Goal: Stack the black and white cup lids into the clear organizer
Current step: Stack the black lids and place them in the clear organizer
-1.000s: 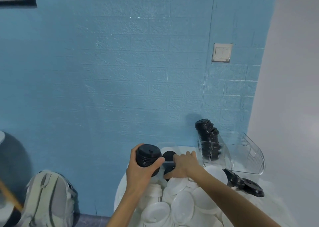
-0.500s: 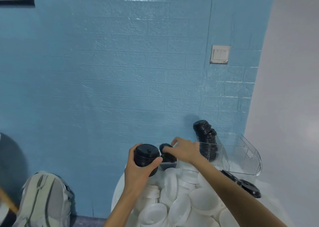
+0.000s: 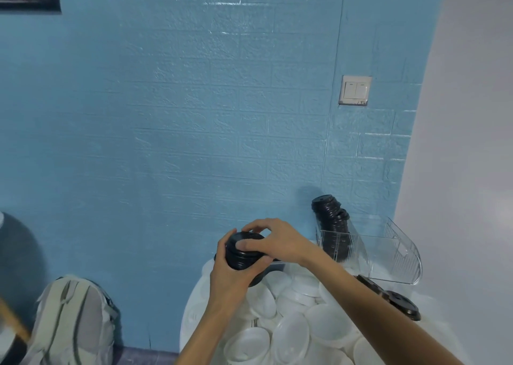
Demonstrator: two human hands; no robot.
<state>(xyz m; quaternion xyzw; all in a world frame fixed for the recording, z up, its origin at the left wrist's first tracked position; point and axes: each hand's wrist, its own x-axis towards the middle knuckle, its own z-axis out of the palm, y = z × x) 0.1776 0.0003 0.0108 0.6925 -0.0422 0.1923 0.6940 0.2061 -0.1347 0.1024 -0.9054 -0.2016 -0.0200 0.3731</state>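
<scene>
Left of the organizer (image 3: pixel 388 251), the left hand (image 3: pixel 230 274) grips a black stack (image 3: pixel 241 256), right hand (image 3: pixel 273 244) fingers (image 3: pixel 251 244) pinching its top lid.

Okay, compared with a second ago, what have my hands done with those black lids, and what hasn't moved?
The right hand lifted a black lid from the table and now presses it onto the stack of black lids gripped by the left hand. The black lids in the clear organizer, the loose white lids and the backpack stayed put.

Left hand (image 3: pixel 231 275) grips a black lid stack (image 3: pixel 242 256) — right hand (image 3: pixel 280 241) pinches its top lid.
</scene>
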